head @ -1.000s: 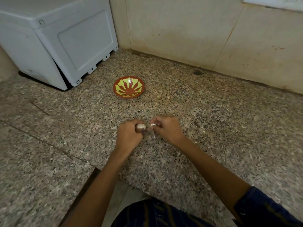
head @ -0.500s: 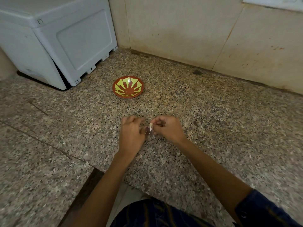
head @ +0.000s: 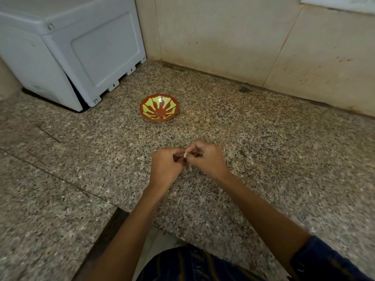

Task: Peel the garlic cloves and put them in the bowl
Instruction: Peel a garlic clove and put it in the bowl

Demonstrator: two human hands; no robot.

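My left hand (head: 165, 167) and my right hand (head: 207, 159) meet fingertip to fingertip just above the granite counter. Between them shows a small pale garlic clove (head: 185, 155), pinched from both sides; most of it is hidden by my curled fingers. A thin white scrap of peel (head: 190, 168) shows just below my right hand. The red bowl with a yellow-green leaf pattern (head: 159, 107) stands on the counter well beyond my hands and holds nothing that I can see.
A white plastic appliance (head: 67, 49) stands at the back left corner. A beige tiled wall (head: 243, 37) runs along the back of the speckled granite counter (head: 284, 149). The counter's front edge has a notch near my body.
My hands have closed in over the clove, so less of it shows than a second ago. Both hands have shifted slightly away from me.
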